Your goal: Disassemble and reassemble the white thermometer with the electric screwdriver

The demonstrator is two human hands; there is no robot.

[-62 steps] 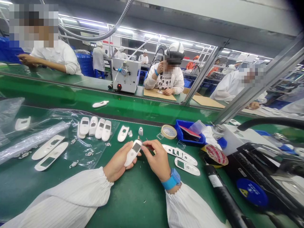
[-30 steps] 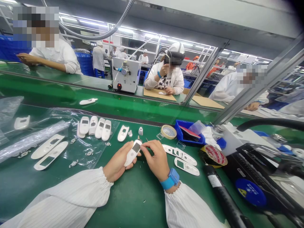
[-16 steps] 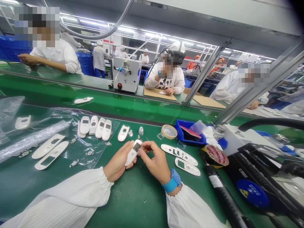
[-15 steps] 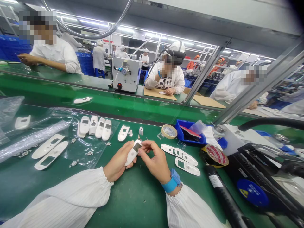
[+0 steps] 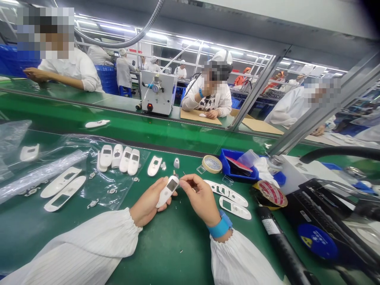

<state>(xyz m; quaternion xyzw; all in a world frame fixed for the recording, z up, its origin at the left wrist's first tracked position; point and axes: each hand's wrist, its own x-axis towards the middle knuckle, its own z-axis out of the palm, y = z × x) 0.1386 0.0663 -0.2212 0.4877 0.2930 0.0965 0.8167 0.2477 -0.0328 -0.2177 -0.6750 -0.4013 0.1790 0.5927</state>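
Note:
My left hand (image 5: 152,200) is wrapped round a white handheld thermometer (image 5: 168,192) with a small grey screen and a metal tip pointing away from me. Just right of its upper end, my right hand (image 5: 200,196) pinches thumb and forefinger together. Whatever may be between those fingertips is too small to make out. Beyond the tip lie a small white cap (image 5: 176,162) and an open white shell (image 5: 154,165). White cover pieces (image 5: 235,207) lie to the right of my right hand.
Several thermometer bodies (image 5: 133,161) and loose covers (image 5: 64,193) lie on clear plastic at left. At right are a tape roll (image 5: 211,164), a blue bin (image 5: 234,164) and a black machine (image 5: 314,221). A green conveyor belt (image 5: 166,136) runs behind; co-workers sit across it.
My right hand has drawn slightly to the right, off the thermometer's side. My left hand stays about where it was. A white thermometer on the belt has moved left.

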